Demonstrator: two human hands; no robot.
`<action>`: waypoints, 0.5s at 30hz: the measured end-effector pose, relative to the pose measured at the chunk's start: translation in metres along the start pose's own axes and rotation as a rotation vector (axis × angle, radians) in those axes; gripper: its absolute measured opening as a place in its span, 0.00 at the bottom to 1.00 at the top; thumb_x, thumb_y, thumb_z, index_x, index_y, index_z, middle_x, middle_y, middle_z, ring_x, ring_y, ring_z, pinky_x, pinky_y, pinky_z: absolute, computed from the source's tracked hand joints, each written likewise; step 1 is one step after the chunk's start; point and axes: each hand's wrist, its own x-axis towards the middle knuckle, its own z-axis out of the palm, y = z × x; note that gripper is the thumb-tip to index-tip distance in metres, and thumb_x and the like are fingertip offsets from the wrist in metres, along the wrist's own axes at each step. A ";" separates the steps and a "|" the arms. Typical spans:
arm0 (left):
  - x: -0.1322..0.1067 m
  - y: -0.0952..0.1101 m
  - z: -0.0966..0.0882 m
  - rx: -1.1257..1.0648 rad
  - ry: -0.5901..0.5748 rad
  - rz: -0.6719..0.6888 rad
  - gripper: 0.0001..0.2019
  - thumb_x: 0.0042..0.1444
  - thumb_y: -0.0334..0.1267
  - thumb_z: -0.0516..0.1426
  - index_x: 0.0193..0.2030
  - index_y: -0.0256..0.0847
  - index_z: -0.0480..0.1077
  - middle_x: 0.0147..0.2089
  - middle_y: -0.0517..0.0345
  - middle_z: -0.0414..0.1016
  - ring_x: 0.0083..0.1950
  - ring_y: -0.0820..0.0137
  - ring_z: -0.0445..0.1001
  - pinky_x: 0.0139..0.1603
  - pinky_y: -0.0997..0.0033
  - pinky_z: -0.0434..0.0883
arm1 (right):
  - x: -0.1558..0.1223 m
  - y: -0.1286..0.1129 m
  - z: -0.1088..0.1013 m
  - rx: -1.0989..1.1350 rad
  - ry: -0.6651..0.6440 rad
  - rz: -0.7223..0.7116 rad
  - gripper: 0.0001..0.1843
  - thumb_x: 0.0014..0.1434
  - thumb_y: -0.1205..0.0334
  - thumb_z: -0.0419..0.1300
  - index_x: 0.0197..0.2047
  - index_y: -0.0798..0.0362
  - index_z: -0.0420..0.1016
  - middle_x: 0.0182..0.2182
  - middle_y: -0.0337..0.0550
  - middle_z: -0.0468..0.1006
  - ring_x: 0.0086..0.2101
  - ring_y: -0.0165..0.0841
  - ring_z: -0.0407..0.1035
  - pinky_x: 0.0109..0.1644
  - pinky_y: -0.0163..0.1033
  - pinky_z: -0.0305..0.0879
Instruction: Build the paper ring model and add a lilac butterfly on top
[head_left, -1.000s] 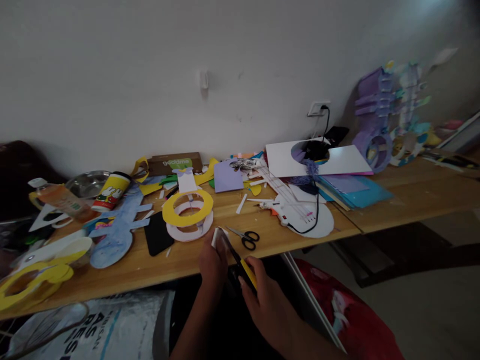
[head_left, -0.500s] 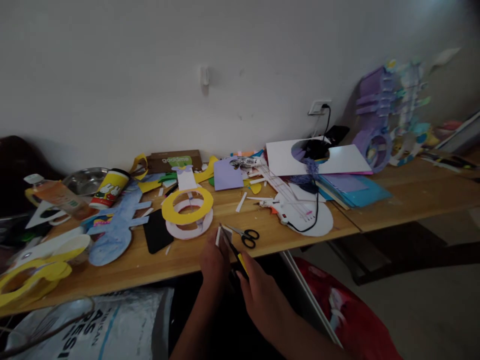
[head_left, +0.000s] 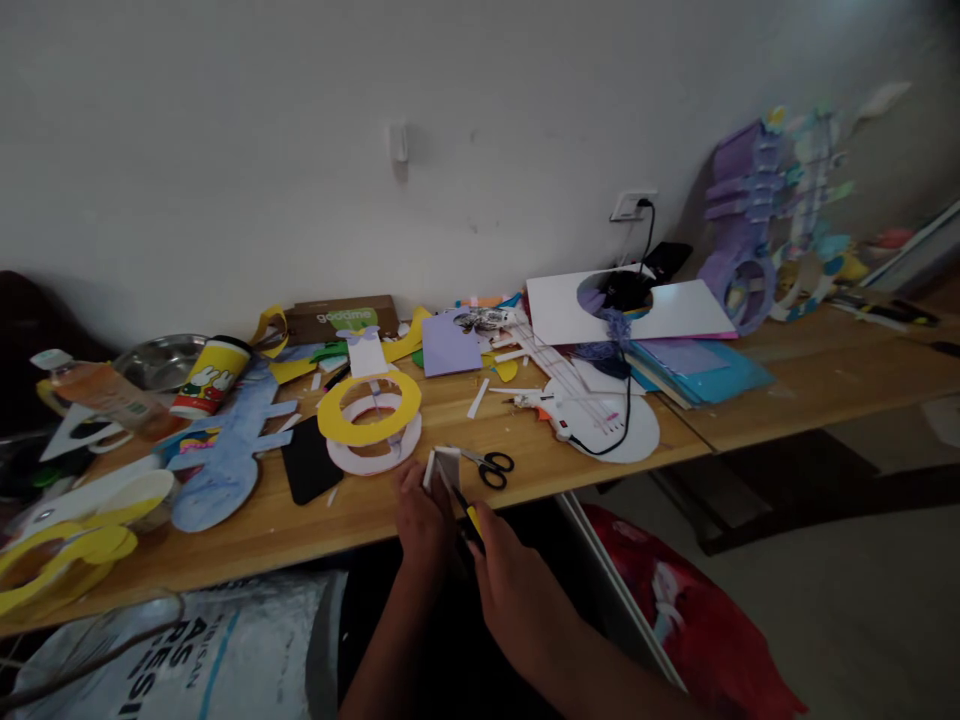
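My left hand (head_left: 421, 520) is closed around a small white card piece (head_left: 442, 464) held upright at the near edge of the wooden table (head_left: 360, 520). My right hand (head_left: 517, 590) grips a yellow and black utility knife (head_left: 466, 512), its blade against the card. Black-handled scissors (head_left: 491, 466) lie on the table just beyond the card. A yellow and white paper ring piece (head_left: 369, 420) sits to the left of the hands.
The table carries a black card (head_left: 313, 458), blue cutout (head_left: 225, 460), cartoon cup (head_left: 204, 376), bottle (head_left: 105, 398), metal bowl (head_left: 161, 360), glue gun (head_left: 570, 420) with cord, white board (head_left: 690, 310) and blue sheets. A red bag (head_left: 675, 620) lies on the floor at right.
Both hands have shifted slightly forward and left over the table edge, and the knife has slid down along the card. The view has tilted a little.
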 end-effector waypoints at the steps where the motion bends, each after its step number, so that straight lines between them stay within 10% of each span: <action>1: 0.000 0.000 -0.001 0.004 -0.005 -0.002 0.10 0.61 0.40 0.52 0.43 0.38 0.69 0.46 0.44 0.72 0.49 0.57 0.74 0.50 0.56 0.72 | -0.001 -0.001 0.001 -0.004 -0.005 0.004 0.24 0.68 0.70 0.47 0.66 0.61 0.62 0.51 0.61 0.77 0.46 0.49 0.77 0.44 0.47 0.76; 15: -0.002 -0.006 0.000 0.034 -0.025 0.018 0.11 0.62 0.41 0.51 0.46 0.37 0.66 0.45 0.44 0.71 0.50 0.57 0.72 0.53 0.54 0.71 | -0.006 0.005 0.017 -0.080 -0.040 0.034 0.25 0.67 0.73 0.48 0.66 0.61 0.60 0.45 0.60 0.79 0.39 0.43 0.79 0.38 0.40 0.73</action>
